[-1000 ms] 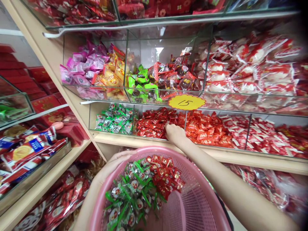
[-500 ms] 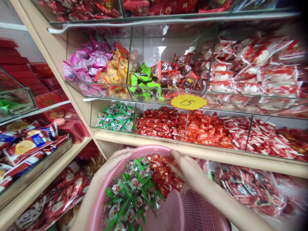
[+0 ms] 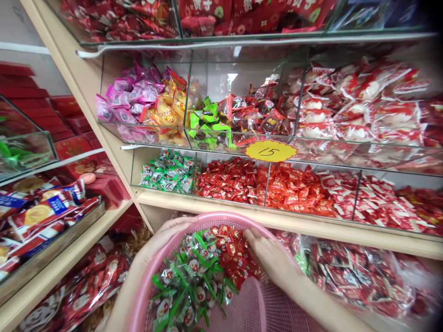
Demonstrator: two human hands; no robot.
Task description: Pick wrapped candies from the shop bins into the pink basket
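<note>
A pink mesh basket (image 3: 221,216) is at the bottom centre, in front of the shelves. On its left side lie clear candies with green ends (image 3: 194,276), and small red-wrapped candies (image 3: 233,251) lie beside them toward the back. My left hand (image 3: 176,228) lies over the basket's left back rim, its fingers wrapped on it. Inside the right part, my right hand (image 3: 265,249) touches the red candies; its fingertips are partly hidden among them, so whether it holds any is unclear.
A shelf edge (image 3: 207,203) runs just behind the basket, with glass bins of green, red and orange candies above. A yellow tag (image 3: 272,151) reads 15. Bagged red sweets (image 3: 360,272) lie at the lower right, and packaged biscuits (image 3: 44,212) at left.
My right hand has moved lower into the basket, onto the red candies. My left hand stays on the rim. The view has shifted slightly, with shelves sitting a little lower.
</note>
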